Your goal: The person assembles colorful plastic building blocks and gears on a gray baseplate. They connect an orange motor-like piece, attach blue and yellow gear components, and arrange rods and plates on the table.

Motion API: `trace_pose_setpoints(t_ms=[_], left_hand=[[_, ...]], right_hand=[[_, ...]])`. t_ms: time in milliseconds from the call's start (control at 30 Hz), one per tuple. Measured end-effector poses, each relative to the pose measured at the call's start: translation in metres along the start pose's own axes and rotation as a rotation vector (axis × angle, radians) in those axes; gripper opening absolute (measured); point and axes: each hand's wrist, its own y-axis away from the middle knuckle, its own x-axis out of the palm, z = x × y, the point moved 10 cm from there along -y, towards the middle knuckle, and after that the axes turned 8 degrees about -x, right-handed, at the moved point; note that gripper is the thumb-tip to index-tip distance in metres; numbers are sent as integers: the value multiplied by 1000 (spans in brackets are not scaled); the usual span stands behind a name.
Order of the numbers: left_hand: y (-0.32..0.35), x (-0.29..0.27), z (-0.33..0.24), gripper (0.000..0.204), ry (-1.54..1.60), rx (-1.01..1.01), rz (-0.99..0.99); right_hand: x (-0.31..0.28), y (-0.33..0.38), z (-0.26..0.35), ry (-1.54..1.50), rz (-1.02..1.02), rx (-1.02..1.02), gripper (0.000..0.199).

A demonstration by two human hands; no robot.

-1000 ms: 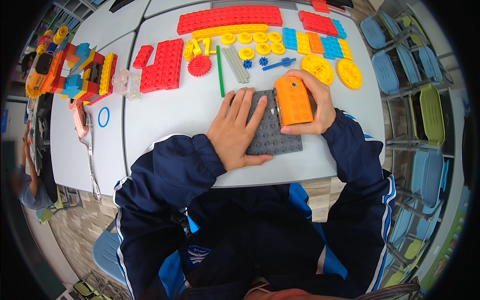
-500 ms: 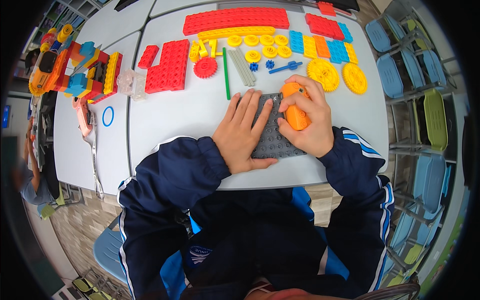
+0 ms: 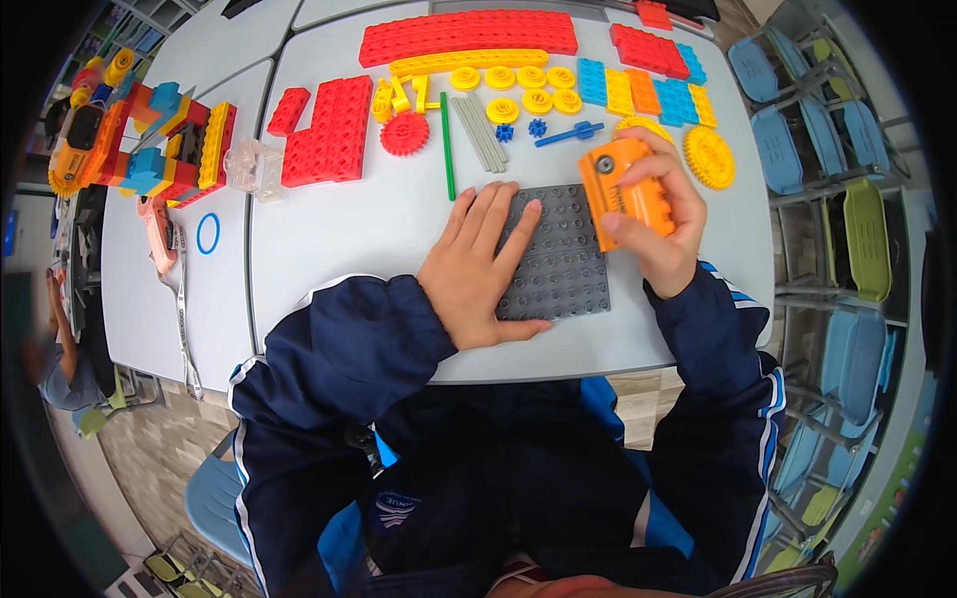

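A dark grey studded baseplate [image 3: 560,261] lies flat on the white table in front of me. My left hand [image 3: 480,264] rests on its left side, fingers stretched out and thumb along the near edge. In my right hand [image 3: 666,214] is an orange motor block [image 3: 626,189], tilted so that a round dark hole on its face shows. The block is held above the plate's right edge, apart from the studs as far as I can see. A large yellow gear [image 3: 643,127] is partly hidden behind the block and hand.
Beyond the plate lie grey rods [image 3: 478,133], a green rod [image 3: 448,148], a red gear [image 3: 405,135], yellow wheels [image 3: 536,101] and red beams [image 3: 469,38]. A colourful brick model [image 3: 150,140] stands at the left. Chairs [image 3: 778,149] are stacked at the right.
My right hand has lifted the orange motor block off the plate's right side and turned it, moving slightly right. The left hand stays on the plate.
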Motion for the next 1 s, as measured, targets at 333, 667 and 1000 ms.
trace_pose_setpoints(t_ms=[333,667,1000], left_hand=[[-1,-6,7,115,55,-67,-43],[2,-10,6,117,31,-111,-76],[-2,-14,6,103,94,197,204]], right_hand=[[-24,5,-21,-246,-156,128,35],[-23,4,-16,-158,-89,54,33],[-31,0,-12,-130,-124,21,33]])
